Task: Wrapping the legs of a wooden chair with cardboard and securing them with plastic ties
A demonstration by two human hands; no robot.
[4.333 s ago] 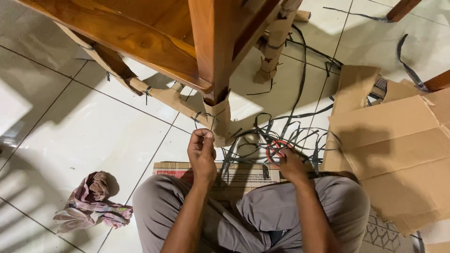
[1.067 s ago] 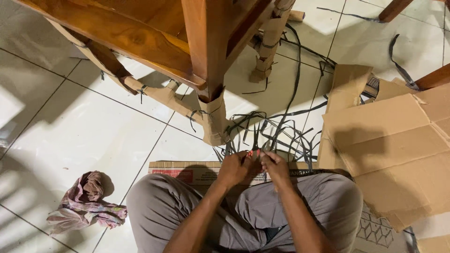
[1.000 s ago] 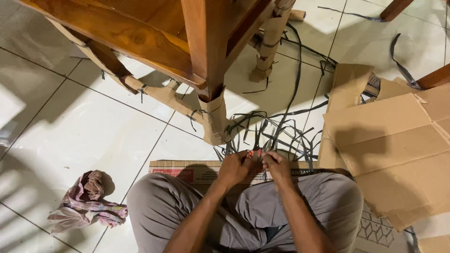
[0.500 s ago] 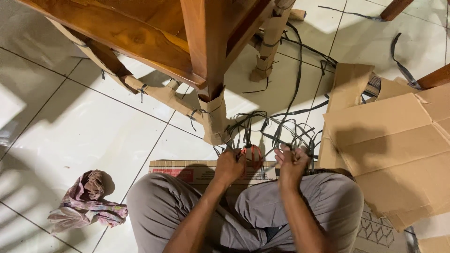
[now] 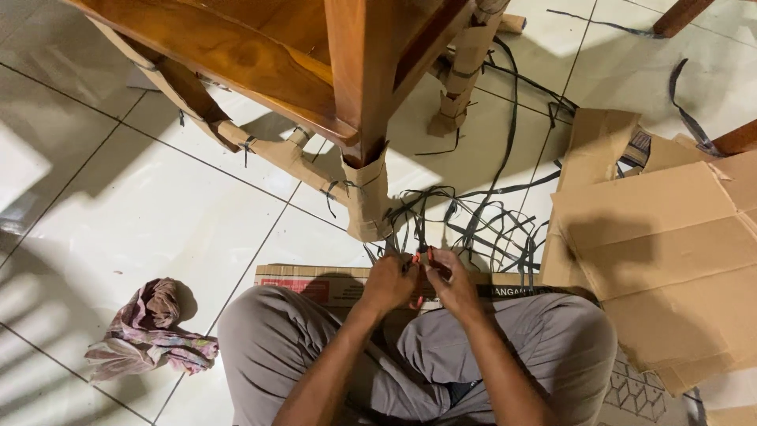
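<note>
I sit cross-legged on a tiled floor. My left hand point(image 5: 389, 282) and my right hand point(image 5: 456, 285) meet in front of my knees, both closed around a small red-handled tool point(image 5: 416, 258) that the fingers mostly hide. Just beyond them lies a tangle of black plastic straps point(image 5: 473, 225). A wooden furniture leg with a cardboard wrap point(image 5: 367, 207) at its foot stands directly ahead of my left hand, with strap ends still around it.
Large flattened cardboard sheets point(image 5: 670, 244) cover the floor at right. A flat printed carton point(image 5: 303, 282) lies under my legs. A crumpled cloth point(image 5: 150, 331) sits at left. A second cardboard-wrapped leg point(image 5: 464, 75) stands farther back, and a wrapped crossbar point(image 5: 268, 150) runs left.
Half a second ago my right hand was apart from the left, with a red loop showing in the left. Now the right hand has closed back in against it.
</note>
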